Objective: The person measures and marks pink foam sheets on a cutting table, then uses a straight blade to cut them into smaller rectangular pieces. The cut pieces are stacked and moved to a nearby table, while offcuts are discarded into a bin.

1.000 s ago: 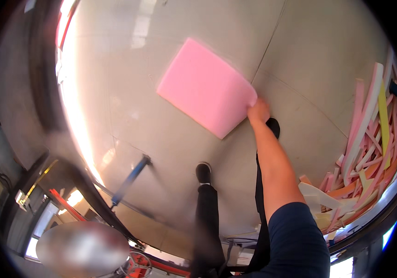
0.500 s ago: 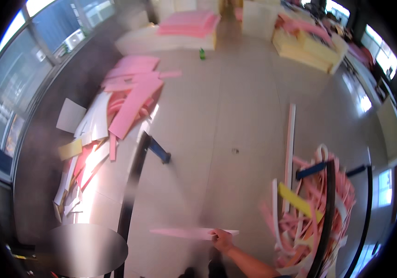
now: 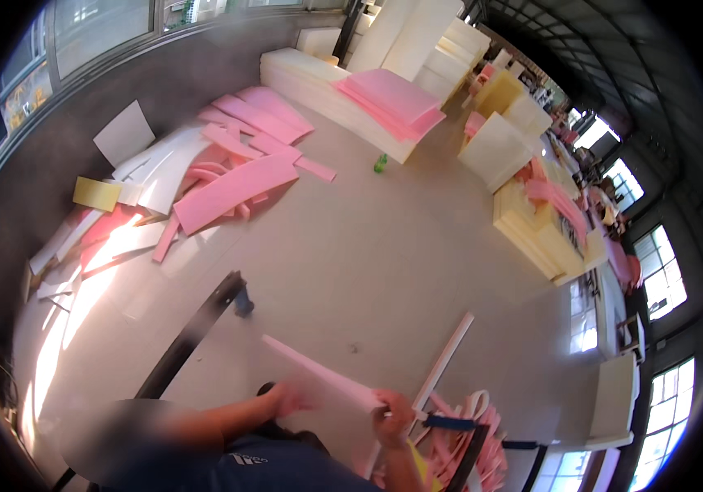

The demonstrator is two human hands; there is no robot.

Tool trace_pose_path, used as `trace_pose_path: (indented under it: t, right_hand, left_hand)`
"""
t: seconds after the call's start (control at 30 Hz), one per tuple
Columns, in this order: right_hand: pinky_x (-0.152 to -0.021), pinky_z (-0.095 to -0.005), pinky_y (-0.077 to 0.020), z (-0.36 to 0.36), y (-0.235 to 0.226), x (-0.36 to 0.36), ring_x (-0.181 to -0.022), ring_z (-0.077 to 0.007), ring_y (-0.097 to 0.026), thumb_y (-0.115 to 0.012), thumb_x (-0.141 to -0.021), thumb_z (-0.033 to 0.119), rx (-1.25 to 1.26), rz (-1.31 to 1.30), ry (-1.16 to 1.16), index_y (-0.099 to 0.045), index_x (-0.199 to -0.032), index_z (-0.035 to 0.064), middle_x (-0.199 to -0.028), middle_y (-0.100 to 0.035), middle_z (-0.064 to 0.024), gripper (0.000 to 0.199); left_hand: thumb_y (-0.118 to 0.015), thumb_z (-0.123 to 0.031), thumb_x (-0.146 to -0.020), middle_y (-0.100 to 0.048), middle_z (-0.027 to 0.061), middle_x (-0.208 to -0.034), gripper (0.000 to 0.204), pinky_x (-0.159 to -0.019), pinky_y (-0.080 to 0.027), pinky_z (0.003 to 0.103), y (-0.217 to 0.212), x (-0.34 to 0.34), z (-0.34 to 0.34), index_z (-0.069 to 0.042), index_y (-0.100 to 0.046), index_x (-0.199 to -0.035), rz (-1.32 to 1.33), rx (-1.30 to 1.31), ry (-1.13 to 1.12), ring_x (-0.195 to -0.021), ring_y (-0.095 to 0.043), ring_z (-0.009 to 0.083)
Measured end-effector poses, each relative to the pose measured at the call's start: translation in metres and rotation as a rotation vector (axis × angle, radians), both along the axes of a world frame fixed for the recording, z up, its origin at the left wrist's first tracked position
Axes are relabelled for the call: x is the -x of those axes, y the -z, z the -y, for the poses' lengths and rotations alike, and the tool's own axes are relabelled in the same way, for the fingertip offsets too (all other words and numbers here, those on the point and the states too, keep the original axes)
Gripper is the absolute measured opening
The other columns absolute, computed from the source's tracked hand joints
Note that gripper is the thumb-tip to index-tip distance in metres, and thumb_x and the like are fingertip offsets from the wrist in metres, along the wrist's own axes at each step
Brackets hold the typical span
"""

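Observation:
My right hand [image 3: 394, 418] is closed round one end of a long pink foam strip [image 3: 318, 369]. The strip slants up and to the left from my fist, its far end free above the floor. Just below the strip is my left hand [image 3: 294, 398], smeared by motion; whether its fingers touch the strip I cannot tell. Close by my right forearm lies a tangled heap of pink foam offcuts [image 3: 486, 463], with yellow and white pieces among them.
A dark metal bar [image 3: 191, 332] with a blue end runs at my left, and another blue-and-black bar [image 3: 450, 422] crosses the offcuts. Pink and white foam sheets [image 3: 236, 190] are piled along the left wall. Farther off stand a green bottle [image 3: 381, 163] and pale foam blocks [image 3: 327, 94].
My view has swung to the right and tilted. My left arm has come into sight, reaching toward the strip. My right hand still holds the strip, which now slants up to the left.

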State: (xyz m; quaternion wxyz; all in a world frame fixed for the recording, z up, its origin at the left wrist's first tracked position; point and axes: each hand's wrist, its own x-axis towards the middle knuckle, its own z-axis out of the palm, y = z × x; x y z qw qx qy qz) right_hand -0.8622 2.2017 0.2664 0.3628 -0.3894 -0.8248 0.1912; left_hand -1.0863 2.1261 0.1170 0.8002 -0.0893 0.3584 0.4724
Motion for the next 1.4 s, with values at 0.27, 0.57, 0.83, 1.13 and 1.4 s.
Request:
trace_pose_path:
  t: [0.27,0.57,0.83,1.13,1.4]
  right_hand:
    - [-0.080,-0.0412,-0.0540,-0.167,0.020,0.098,-0.092,-0.0345,-0.066,-0.068,-0.067,0.003,-0.101,-0.017,-0.160,-0.064,-0.096,0.0034,-0.097,-0.068,-0.0153,0.030]
    - [-0.089,-0.0413,-0.0521,-0.464,0.058,0.221,-0.106,-0.0323,-0.062,-0.083,-0.064,0.011,0.233,0.054,-0.213,-0.057,-0.122,0.0056,-0.115,-0.064,-0.0147,0.063]
    - [-0.079,-0.0349,-0.0560,-0.699,0.047,0.374,-0.090,-0.0235,-0.070,-0.084,-0.067,0.011,0.243,0.248,-0.404,-0.059,-0.120,0.0056,-0.107,-0.069,-0.0101,0.059]
    - [-0.080,-0.0361,-0.0552,-0.835,0.054,0.556,-0.094,-0.0221,-0.069,-0.083,-0.069,0.015,0.375,0.425,-0.632,-0.060,-0.119,0.0075,-0.109,-0.069,-0.0084,0.055]
    - [-0.081,-0.0354,-0.0558,-1.024,0.085,0.681,-0.093,-0.0231,-0.070,-0.083,-0.069,0.011,0.377,0.580,-0.711,-0.061,-0.120,0.0059,-0.107,-0.071,-0.0100,0.056]
  left_hand:
    - [-0.054,-0.010,-0.088,-0.064,0.0109,-0.098,0.029,-0.074,-0.054,0.041,0.092,0.115,-0.240,-0.002,-0.056,-0.115,-0.795,-0.436,-0.009,-0.087,-0.064,0.0249]
    - [-0.050,0.008,-0.076,-0.063,0.0067,-0.093,0.040,-0.051,-0.048,0.031,0.072,0.385,-0.301,-0.001,-0.056,-0.115,-1.138,0.311,-0.870,-0.065,-0.058,0.0175]
    - [-0.049,0.008,-0.082,-0.066,0.0149,-0.110,0.041,-0.084,-0.053,0.036,0.054,0.459,-0.308,0.002,-0.056,-0.122,-1.474,0.735,-1.005,-0.097,-0.065,0.0245]
    - [-0.047,0.002,-0.081,-0.068,0.0202,-0.108,0.037,-0.088,-0.051,0.041,0.113,0.524,-0.444,0.004,-0.060,-0.116,-1.252,1.159,-0.799,-0.102,-0.065,0.0322]
    - [-0.046,-0.001,-0.083,-0.067,0.0226,-0.110,0.036,-0.091,-0.050,0.043,0.145,0.556,-0.526,0.001,-0.063,-0.116,-1.325,1.383,-0.506,-0.106,-0.064,0.0375]
